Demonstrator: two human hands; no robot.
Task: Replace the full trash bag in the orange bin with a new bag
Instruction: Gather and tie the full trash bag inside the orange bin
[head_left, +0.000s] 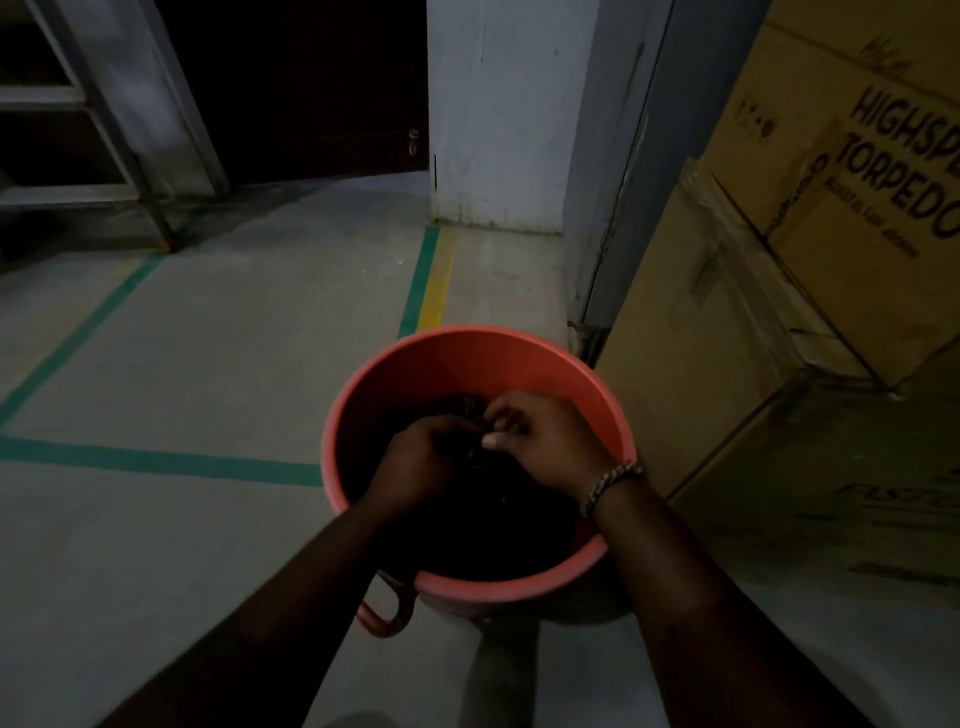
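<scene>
Gripping the bag (498, 530) with left hand (415, 462) and right hand (545, 441) inside the bin (467, 358), I should bunch its top tight before lifting.

The only camera rides on my head, facing forward and steeply down, close above the orange bin (470, 358) on the floor (208, 364). My forearms (291, 597) enter from the bottom edge. Its wide lens also reaches the wall (493, 104) ahead and the cartons (753, 312) at right.

Left hand (415, 460) and right hand (550, 441) in orange bin (467, 340), fingers (511, 410) on black bag (498, 538)
</scene>
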